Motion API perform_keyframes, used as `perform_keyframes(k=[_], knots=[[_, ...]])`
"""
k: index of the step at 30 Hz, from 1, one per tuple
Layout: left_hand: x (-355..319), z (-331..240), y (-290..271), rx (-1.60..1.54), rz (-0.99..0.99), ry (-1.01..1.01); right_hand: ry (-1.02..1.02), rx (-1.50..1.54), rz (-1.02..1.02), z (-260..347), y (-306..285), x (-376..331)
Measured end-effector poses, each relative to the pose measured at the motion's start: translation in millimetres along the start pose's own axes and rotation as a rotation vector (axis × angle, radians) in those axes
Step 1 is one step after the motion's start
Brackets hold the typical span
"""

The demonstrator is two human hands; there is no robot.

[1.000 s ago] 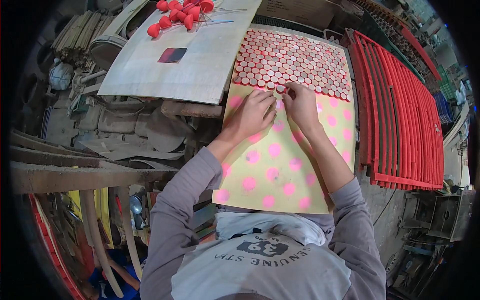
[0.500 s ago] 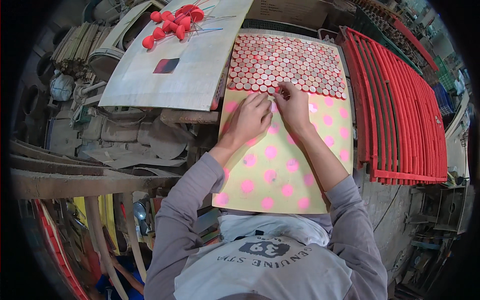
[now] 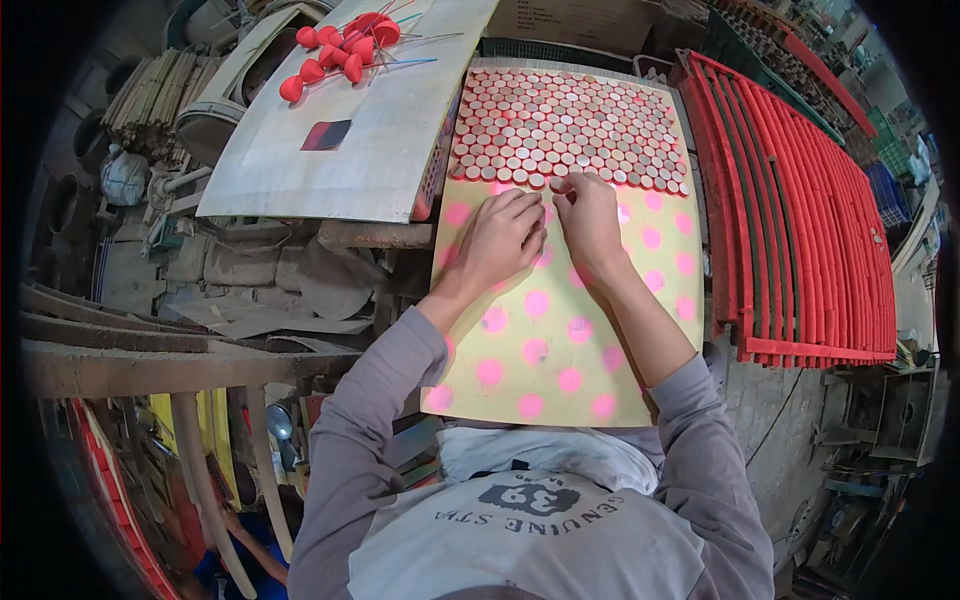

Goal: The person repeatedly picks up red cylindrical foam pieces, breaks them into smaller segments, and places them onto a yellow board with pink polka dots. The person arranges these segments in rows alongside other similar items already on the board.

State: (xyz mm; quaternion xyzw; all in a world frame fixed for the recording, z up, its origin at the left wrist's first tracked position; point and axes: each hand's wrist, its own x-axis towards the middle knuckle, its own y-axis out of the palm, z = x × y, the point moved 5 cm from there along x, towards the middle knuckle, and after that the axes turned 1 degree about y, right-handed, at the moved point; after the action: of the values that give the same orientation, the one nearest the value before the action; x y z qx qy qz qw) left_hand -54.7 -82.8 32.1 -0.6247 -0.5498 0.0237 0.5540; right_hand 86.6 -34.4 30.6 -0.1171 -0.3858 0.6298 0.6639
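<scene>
Discs on the yellow board (image 3: 520, 330)
My right hand (image 3: 592, 222) pinches one disc (image 3: 556, 185); my left hand's (image 3: 500, 235) fingers curl, contents hidden.

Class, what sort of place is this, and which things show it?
Probably a workshop: red slats stand side by side on the right, a bundle of sticks sits at upper left, and small discs cover part of a spotted board.
</scene>
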Motion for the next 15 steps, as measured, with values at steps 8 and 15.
perform_keyframes(k=[8, 15], knots=[[-1, -1, -1, 0.068, -0.032, -0.018, 0.097, 0.022, 0.029, -5, 4, 4], [1, 1, 4, -0.061, -0.045, -0.007, 0.107, 0.02, 0.021, -13, 5, 8]])
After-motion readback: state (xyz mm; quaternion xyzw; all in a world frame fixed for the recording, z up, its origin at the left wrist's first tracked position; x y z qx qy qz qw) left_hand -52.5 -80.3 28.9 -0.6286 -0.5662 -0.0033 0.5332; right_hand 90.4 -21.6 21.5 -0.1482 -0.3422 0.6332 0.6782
